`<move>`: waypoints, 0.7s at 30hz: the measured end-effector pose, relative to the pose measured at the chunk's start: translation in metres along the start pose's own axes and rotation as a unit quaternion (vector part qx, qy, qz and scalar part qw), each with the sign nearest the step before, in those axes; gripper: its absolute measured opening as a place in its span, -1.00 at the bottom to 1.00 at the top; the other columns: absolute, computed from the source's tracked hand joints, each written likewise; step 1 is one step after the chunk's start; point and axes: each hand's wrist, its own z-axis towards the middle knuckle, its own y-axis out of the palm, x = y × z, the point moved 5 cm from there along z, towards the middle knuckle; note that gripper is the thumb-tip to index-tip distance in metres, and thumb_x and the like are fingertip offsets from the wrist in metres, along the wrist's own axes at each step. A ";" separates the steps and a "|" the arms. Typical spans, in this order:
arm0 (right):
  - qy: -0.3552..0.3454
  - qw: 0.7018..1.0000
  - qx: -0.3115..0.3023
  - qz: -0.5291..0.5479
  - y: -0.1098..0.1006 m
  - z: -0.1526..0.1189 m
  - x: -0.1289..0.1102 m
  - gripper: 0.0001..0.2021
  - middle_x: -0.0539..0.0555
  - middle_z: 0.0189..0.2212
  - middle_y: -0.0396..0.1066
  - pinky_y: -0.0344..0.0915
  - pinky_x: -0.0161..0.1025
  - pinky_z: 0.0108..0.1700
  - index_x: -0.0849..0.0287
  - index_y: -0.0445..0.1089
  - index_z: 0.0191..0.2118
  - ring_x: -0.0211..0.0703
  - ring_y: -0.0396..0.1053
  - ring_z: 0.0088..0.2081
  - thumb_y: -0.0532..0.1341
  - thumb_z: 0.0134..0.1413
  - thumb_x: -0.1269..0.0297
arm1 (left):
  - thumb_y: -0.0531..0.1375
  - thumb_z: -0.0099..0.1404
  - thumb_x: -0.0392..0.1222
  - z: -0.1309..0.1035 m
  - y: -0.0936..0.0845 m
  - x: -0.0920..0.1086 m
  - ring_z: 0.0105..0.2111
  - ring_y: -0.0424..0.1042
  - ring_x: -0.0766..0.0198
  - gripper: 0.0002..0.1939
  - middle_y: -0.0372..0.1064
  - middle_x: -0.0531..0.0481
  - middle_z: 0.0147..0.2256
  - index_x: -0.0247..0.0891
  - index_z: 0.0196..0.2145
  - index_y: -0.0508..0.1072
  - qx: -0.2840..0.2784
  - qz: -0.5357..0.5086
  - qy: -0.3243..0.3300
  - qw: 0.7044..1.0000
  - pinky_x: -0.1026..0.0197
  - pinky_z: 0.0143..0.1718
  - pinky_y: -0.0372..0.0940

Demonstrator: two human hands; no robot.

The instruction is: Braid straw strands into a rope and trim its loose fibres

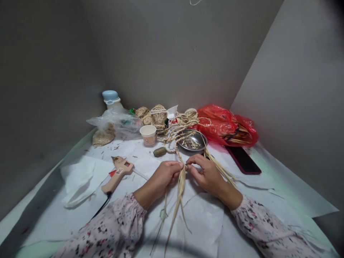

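Note:
A braided straw cord [178, 152] runs from a tangled heap at the back down to my hands. My left hand [168, 172] is closed, pinching the braid at its lower end. Beside it my right hand [204, 172] has thumb and forefinger pressed together on the straw at the same spot. Loose flat straw strands [181, 182] fan out below my fingers toward the front. Just behind the hands stands a metal bowl [202, 139] with straw scraps in it. A green spool of thread [159, 152] lies left of the braid.
A glue gun [118, 175] lies at left, near crumpled white paper [77, 179]. Behind are a paper cup [148, 136], a clear plastic bag [118, 120], a blue-lidded bottle [110, 97] and coiled braids [158, 114]. A red bag [217, 123] and a phone [243, 160] lie right.

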 end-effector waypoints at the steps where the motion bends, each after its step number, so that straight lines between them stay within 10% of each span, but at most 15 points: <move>1: -0.002 1.000 0.006 -0.002 -0.001 0.000 0.000 -0.87 0.05 -0.34 0.39 0.28 -0.21 -0.19 0.14 0.37 -0.27 -0.16 0.35 -0.28 0.12 0.10 0.47 | 0.20 0.16 -0.06 0.000 0.000 0.000 -0.68 -0.20 0.48 -0.69 -0.09 0.24 -0.68 -0.26 -0.58 0.21 0.000 0.002 0.000 1.000 0.26 -0.63 -0.33; 21: -0.073 0.995 -0.004 0.062 -0.011 -0.001 -0.019 -0.89 0.07 -0.37 0.37 0.29 -0.17 -0.21 0.11 0.28 -0.31 -0.12 0.34 -0.29 0.09 0.04 0.46 | 0.20 0.16 -0.05 0.002 -0.006 0.000 -0.68 -0.18 0.49 -0.67 -0.09 0.23 -0.66 -0.25 -0.59 0.17 0.025 0.000 0.012 1.000 0.29 -0.64 -0.31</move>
